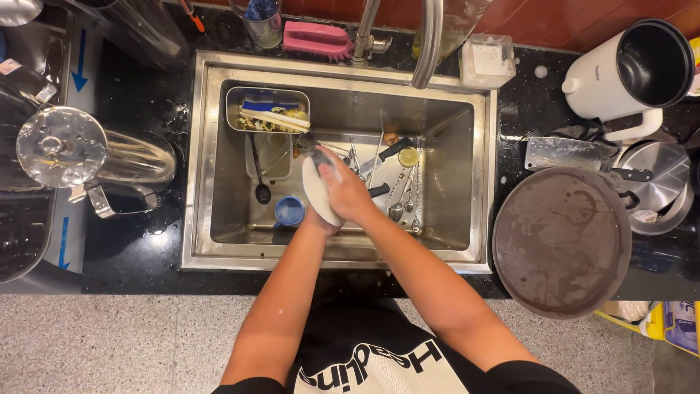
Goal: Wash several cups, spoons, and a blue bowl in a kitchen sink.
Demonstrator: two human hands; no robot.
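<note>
Over the steel sink (219, 146) I hold a white plate (316, 191) on edge. My left hand (321, 223) grips the plate from below and is mostly hidden behind it. My right hand (344, 191) presses on the plate's face with a dark scrubber (318, 155) showing above the fingers. Under my hands lie several spoons and forks (402, 193), a black-handled knife (394, 149) and a lemon slice (408, 156). A small blue cup (289, 210) and a black ladle (259, 179) rest at the left of the basin.
A steel tray with food scraps and chopsticks (267, 111) sits at the sink's back left. The tap (430, 36) arches overhead. On the right counter: round brown board (561, 241), cleaver (561, 152), white kettle (627, 73), steel pot lid (656, 175). A glass lid (62, 146) lies on the left.
</note>
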